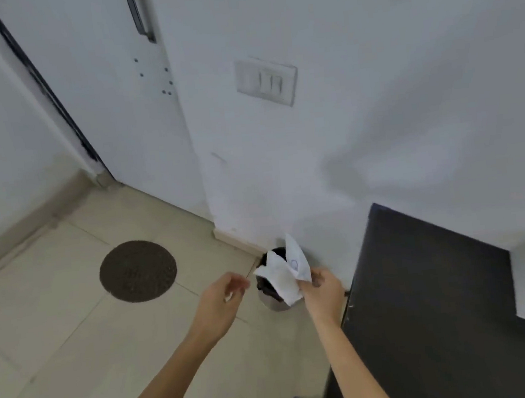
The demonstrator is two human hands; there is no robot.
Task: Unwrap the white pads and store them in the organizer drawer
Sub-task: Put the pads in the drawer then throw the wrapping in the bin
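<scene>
The right hand point(321, 292) pinches white wrappers point(286, 275) pointing up-left, hiding the bin point(272, 297); the left hand point(223, 302) is loosely curled, empty.

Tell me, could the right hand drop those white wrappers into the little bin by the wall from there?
Probably yes. The right hand holds the white wrappers right above the bin, whose dark opening looks uncovered. Nothing seems to lie between them.
</scene>
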